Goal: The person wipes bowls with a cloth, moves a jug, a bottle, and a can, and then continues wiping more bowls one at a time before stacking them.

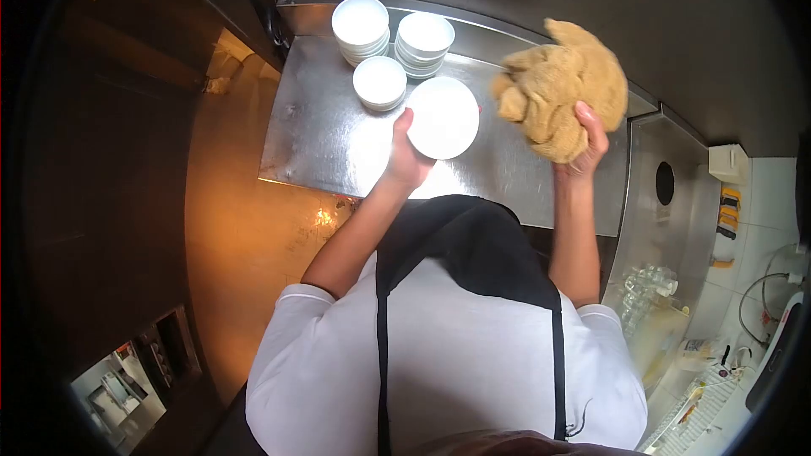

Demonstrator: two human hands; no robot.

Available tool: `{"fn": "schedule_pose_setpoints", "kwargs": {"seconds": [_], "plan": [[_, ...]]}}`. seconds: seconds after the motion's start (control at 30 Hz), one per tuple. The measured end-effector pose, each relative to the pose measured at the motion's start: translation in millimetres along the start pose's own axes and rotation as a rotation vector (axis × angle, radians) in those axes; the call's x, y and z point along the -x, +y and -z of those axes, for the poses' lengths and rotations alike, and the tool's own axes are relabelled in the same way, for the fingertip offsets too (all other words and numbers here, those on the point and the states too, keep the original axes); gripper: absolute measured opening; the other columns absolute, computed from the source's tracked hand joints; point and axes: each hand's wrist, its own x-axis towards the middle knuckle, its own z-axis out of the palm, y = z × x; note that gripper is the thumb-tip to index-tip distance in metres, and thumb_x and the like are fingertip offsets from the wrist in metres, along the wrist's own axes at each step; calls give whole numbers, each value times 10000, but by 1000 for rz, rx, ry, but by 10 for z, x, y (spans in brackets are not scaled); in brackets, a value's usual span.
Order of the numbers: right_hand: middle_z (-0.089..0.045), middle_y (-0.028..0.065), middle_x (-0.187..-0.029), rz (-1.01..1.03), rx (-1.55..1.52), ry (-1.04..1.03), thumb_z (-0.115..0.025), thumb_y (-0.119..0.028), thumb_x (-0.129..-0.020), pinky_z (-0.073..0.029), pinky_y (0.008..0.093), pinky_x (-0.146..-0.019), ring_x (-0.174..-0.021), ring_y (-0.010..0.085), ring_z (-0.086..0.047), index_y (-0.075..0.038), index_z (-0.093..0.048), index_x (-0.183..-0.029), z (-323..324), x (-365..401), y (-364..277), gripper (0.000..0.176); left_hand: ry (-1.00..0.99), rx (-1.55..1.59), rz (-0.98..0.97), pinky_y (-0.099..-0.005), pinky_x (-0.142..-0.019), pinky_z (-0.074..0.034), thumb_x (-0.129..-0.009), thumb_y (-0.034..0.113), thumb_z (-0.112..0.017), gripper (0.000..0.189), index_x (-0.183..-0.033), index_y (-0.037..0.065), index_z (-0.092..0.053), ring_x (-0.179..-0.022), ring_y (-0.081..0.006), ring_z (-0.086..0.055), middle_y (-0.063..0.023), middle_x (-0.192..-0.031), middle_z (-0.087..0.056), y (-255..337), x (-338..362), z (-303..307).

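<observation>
A white bowl (443,118) is in my left hand (409,156), whose thumb lies on the rim while the other fingers are mostly hidden beneath. My right hand (589,142) grips a bunched tan cloth (562,89), raised over the right part of the steel counter (317,131). Just beyond the held bowl stand three stacks of white bowls: a back left stack (361,24), a back right stack (425,35) and a shorter front stack (379,83). The cloth and the held bowl are apart.
To the right of the counter is a steel sink unit (642,203) with a dark round hole (665,183). Clear glassware (646,291) sits lower in it. A white rack (705,414) stands at the lower right. Brown floor (245,245) shows at the left.
</observation>
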Motion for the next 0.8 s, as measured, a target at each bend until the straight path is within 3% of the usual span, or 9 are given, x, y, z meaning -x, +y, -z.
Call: {"fn": "schedule_pose_setpoints", "kwargs": {"seconds": [0.03,0.1,0.13,0.23,0.37,0.43,0.57,0.63,0.8], "plan": [[-643,225,-1276,55,113,-5,-647,-193,-868,-545,451,-1041,-1172,343,-668,77,-514,-1389,28,34,-33,602,-93,94,37,-510,-1134,-458,-948,603,-538,825,-1524,25,-421,-1338,-351,-568,-205,-1452,-574,114,24,-72],[-640,220,-1287,162,342,-9,-660,-176,-859,-541,446,-1046,-1179,344,-666,78,-497,-1411,92,172,-94,629,-55,312,140,-498,-1141,-457,-989,513,-535,729,-1520,25,-431,-1354,-335,-560,-191,-1453,-570,158,102,-15],[-636,201,-1298,88,456,12,-713,-141,-817,-537,425,-1035,-1175,323,-662,69,-495,-1419,190,290,-47,673,-34,421,193,-492,-1145,-456,-1009,469,-533,682,-1518,25,-436,-1362,-328,-556,-185,-1453,-568,138,153,5],[-672,162,-1230,17,691,-125,-793,-139,-791,-538,380,-972,-1126,270,-667,65,-554,-1354,301,598,199,644,98,-91,326,-439,-1085,-504,-1031,393,-513,611,-1475,-25,-474,-1276,-275,-623,-196,-1430,-592,-157,338,-57],[-717,147,-1119,-48,741,-263,-856,-172,-773,-540,365,-915,-1023,241,-694,65,-635,-1238,325,733,208,566,-38,-502,493,-343,-1025,-533,-1001,146,-569,498,-1454,-53,-521,-1152,-205,-680,-158,-1334,-662,36,329,177],[-720,157,-1098,-10,743,-292,-868,-180,-759,-541,371,-902,-995,250,-700,66,-653,-1202,288,765,160,550,-38,-692,564,-313,-1000,-540,-969,71,-600,496,-1446,-54,-549,-1093,-180,-696,-136,-1287,-693,346,325,-81],[-722,187,-1057,134,750,-319,-851,-176,-744,-548,381,-866,-958,265,-709,75,-689,-1098,153,846,170,463,-83,-943,275,-327,-1000,-514,-930,2,-518,476,-1391,-48,-621,-1119,-208,-682,-152,-1206,-736,323,346,-283],[-725,189,-1056,95,655,-313,-836,-181,-748,-551,386,-859,-953,267,-712,77,-690,-1085,165,816,220,448,-229,-1133,97,-395,-1077,-458,-897,-38,-480,417,-1280,-85,-637,-1203,-358,-657,-231,-1196,-723,299,427,-469],[-671,157,-1274,-343,344,-261,-741,-197,-867,-524,356,-991,-1102,237,-676,62,-543,-1390,56,612,223,617,-240,-1227,-204,-463,-1118,-407,-954,74,-612,576,-1479,-47,-407,-1333,-462,-512,-296,-1447,-510,84,523,-463]]}}
